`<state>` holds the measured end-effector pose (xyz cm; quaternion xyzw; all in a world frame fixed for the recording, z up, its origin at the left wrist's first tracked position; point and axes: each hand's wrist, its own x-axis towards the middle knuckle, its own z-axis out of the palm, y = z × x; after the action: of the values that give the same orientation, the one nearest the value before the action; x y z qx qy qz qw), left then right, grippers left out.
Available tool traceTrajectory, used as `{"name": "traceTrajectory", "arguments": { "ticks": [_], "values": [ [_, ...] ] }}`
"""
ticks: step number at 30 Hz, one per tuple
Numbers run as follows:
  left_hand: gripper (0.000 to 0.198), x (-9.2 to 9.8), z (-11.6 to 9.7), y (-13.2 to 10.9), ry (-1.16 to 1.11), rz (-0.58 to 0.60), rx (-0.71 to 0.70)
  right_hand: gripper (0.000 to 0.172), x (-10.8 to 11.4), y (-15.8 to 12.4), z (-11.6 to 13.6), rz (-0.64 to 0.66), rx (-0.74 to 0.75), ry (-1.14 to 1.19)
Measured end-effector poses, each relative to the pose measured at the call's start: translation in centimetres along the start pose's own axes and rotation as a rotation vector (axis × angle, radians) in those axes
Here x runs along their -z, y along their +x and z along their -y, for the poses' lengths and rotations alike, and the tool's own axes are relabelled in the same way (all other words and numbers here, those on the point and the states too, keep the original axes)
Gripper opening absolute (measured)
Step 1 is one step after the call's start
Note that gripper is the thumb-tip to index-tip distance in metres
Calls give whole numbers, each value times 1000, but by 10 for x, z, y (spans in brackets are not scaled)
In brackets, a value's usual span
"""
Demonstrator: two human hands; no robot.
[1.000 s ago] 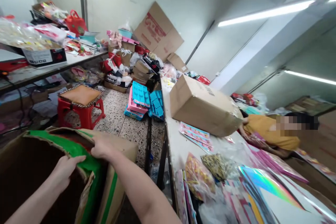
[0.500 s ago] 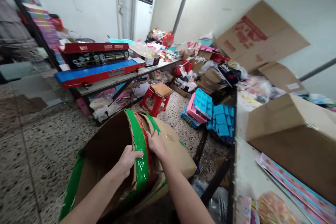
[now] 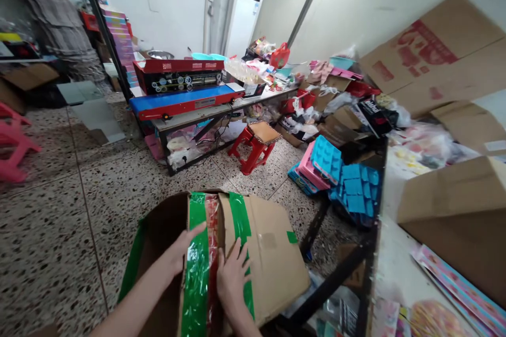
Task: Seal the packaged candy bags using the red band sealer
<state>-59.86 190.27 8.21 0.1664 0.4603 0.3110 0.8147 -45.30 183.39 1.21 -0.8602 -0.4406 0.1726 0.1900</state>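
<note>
A large cardboard box (image 3: 272,253) stands low in front of me, with bands of green tape and a strip of red tape along its edges. Its left part gapes, showing a dark inside. My left hand (image 3: 178,254) grips the green-taped panel edge, one digit lying over the tape and the other fingers hidden behind the panel. On the right, my right hand (image 3: 232,276) rests with spread fingers on the flap beside the red strip, over its green tape.
A table (image 3: 389,274) at right bears another cardboard box (image 3: 454,195) and flat pink packaging. Blue trays (image 3: 358,187) are stacked beside it. Ahead stand a red stool (image 3: 255,147) and a bench with a red-and-blue conveyor machine (image 3: 185,100). A pink stool (image 3: 16,142) is far left.
The view has turned left. The taped panel and flap now lie flatter and closer together. My right hand has gone from gripping the flap's edge to lying spread on it.
</note>
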Motion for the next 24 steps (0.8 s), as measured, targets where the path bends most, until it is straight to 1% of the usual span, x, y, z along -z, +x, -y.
{"name": "traceTrajectory", "arguments": {
  "ticks": [2, 4, 5, 6, 7, 8, 9, 10, 12, 13, 14, 17, 19, 21, 24],
  "values": [
    [35, 2, -21, 23, -4, -94, -77, 75, -1, -9, 5, 26, -3, 36],
    [32, 1, -31, 40, 14, -162, -138, 76, 12, 0, 20, 56, 16, 58],
    [32, 0, -31, 45, 24, -178, -157, 76, 21, 10, 31, 52, 47, 55],
    [31, -1, -28, 46, 34, -186, -176, 76, 30, 23, 44, 36, 97, 43],
    [30, -4, -22, 46, 43, -190, -193, 74, 37, 38, 57, -12, 150, 18],
    [29, -7, -15, 43, 49, -195, -211, 73, 42, 54, 71, -18, 216, -10],
    [28, -10, -9, 40, 52, -203, -230, 69, 44, 69, 84, 19, 278, -45],
    [27, -14, -3, 37, 51, -213, -247, 62, 43, 83, 95, 98, 328, -86],
    [25, -21, 4, 31, 37, -233, -267, 48, 36, 104, 111, 251, 362, -138],
    [24, -23, 5, 28, 25, -242, -268, 43, 31, 110, 116, 298, 365, -153],
    [24, -24, 4, 26, 11, -248, -265, 40, 27, 115, 118, 316, 366, -162],
    [24, -22, -5, 18, -32, -253, -250, 37, 24, 124, 116, 303, 410, -181],
    [24, -20, -12, 13, -49, -246, -252, 37, 29, 131, 113, 305, 440, -192],
    [24, -21, -18, 8, -49, -213, -265, 35, 35, 140, 110, 315, 471, -202],
    [20, -30, -21, 7, -39, -173, -282, 31, 43, 152, 107, 312, 512, -230]
  ]
}}
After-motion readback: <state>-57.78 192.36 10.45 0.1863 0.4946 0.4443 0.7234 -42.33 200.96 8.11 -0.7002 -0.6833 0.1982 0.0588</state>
